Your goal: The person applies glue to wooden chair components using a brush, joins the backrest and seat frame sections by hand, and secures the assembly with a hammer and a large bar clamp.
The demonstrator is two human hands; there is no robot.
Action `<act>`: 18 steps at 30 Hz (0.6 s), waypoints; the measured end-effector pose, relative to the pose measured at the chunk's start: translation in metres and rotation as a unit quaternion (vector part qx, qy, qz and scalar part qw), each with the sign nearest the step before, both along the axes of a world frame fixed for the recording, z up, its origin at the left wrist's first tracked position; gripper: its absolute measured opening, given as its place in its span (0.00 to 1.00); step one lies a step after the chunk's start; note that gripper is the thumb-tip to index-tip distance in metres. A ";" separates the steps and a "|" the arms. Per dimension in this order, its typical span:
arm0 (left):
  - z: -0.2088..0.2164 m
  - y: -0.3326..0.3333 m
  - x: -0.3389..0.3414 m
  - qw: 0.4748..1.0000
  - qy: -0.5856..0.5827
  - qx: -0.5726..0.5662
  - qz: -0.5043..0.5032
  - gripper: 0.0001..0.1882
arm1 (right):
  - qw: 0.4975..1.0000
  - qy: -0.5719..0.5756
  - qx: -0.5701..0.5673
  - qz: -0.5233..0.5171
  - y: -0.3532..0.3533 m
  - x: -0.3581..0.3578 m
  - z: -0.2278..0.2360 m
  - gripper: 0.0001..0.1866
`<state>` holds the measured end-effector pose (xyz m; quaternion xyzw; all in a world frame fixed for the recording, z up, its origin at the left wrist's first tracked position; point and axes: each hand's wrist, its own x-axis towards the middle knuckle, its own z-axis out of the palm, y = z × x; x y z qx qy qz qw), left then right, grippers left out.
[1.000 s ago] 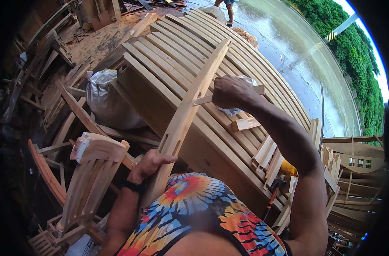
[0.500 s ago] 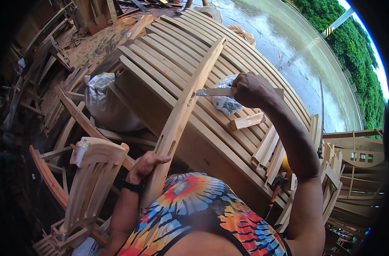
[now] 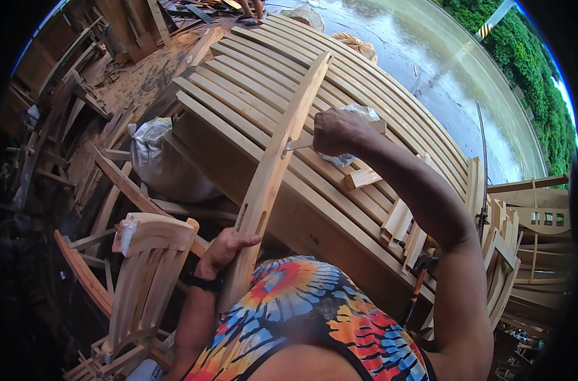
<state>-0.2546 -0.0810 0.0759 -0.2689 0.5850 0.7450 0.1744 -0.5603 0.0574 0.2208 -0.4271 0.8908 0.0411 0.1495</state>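
Observation:
A long, slightly curved wooden piece (image 3: 277, 152) with slots cut in it slants away from my body, its far part over the stacked slats. My left hand (image 3: 225, 252) is closed round its near end, thumb across the top. My right hand (image 3: 341, 132) is a fist round a flat wooden stick (image 3: 302, 143). The stick's whitish tip meets the long piece at a slot smeared with something pale. Just beneath my right fist is a clear plastic bag (image 3: 340, 160), partly hidden. A short wooden block (image 3: 363, 178) lies beside it.
Long wooden slats (image 3: 238, 82) form a wide stack ahead. Short wood pieces (image 3: 398, 219) and a hammer (image 3: 419, 279) are at the right. At the left stand a chair-like wooden frame (image 3: 152, 267) and a white sack (image 3: 165, 159). A person's legs (image 3: 251, 9) show at the far edge.
My right hand has moved left and slightly nearer with the stick, whose tip now reaches further onto the slot. My left hand keeps its hold. The view has shifted slightly.

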 end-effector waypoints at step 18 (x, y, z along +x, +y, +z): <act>0.000 0.000 0.001 1.000 0.005 -0.007 -0.002 0.29 | 0.995 -0.024 0.091 -0.027 0.012 -0.003 0.010 0.16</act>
